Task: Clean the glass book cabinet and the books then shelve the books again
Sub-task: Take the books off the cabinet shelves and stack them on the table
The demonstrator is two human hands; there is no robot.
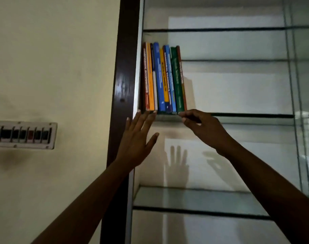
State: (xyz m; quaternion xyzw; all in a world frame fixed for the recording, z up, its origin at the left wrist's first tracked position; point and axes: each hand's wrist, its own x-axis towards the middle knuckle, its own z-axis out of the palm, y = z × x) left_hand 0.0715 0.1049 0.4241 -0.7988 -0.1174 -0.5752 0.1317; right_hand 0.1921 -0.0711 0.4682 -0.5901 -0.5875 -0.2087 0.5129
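Observation:
Several books (163, 78) stand upright in a row at the left end of a glass shelf (238, 115) in the cabinet, spines red, orange, blue, yellow and green. My left hand (138, 138) reaches up with straight, spread fingers, its fingertips touching the bottom of the leftmost spines. My right hand (201, 125) is raised at the row's right end, fingers bent, fingertips at the foot of the green book (176, 80) and the shelf edge. Whether it pinches anything is unclear.
A dark wooden cabinet frame (122, 76) runs vertically left of the books. Another glass shelf (203, 199) lies lower, one more (220, 29) sits above. A switch panel (23, 134) is mounted on the cream wall at left. A glass panel (294, 85) stands at right.

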